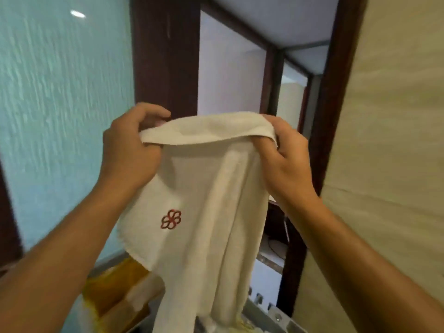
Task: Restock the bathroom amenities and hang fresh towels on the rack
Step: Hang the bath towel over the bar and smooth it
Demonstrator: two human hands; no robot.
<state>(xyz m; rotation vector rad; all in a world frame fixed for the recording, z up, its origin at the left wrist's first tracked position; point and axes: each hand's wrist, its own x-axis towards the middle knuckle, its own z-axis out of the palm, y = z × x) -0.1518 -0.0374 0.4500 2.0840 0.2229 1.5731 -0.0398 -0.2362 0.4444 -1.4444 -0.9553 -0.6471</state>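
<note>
Forearms closest in, left forearm (62, 255) and right forearm (365, 255), both bare, reaching up and in toward the dark wooden door frame (165, 56). Down low, short of the door frame: something yellow-orange and boxy (113, 289), too blurred to name, and a grey metal rail (276, 317) with a screw head in it.

Next out, white towel (206, 203), held up in mid-air, square in front of the door frame's opening. Top edge folded over, the rest hanging in long loose folds down to the clutter below. Red flower emblem (171, 219) stitched on its left half.

Left hand (129, 150) on the top left corner, fingers curled over, pinching the folded hem tight. Right hand (286, 159) on the top right corner, same story, fingers bunched into the cloth, gripping it. Both hands about level, towel edge stretched between them.

Behind all that, the door frame itself, upright, glossy, dark brown. Left of the door frame, textured turquoise wall (60, 92), a bright spot of light reflected high on it. Right of the door frame, pale beige wall (396, 116) with a faint horizontal grain.

Through the door frame, a pale room: white ceiling (276, 22), a second dark frame (270, 75) deeper in, and low down a strip of countertop (269, 258), details too soft to read.
</note>
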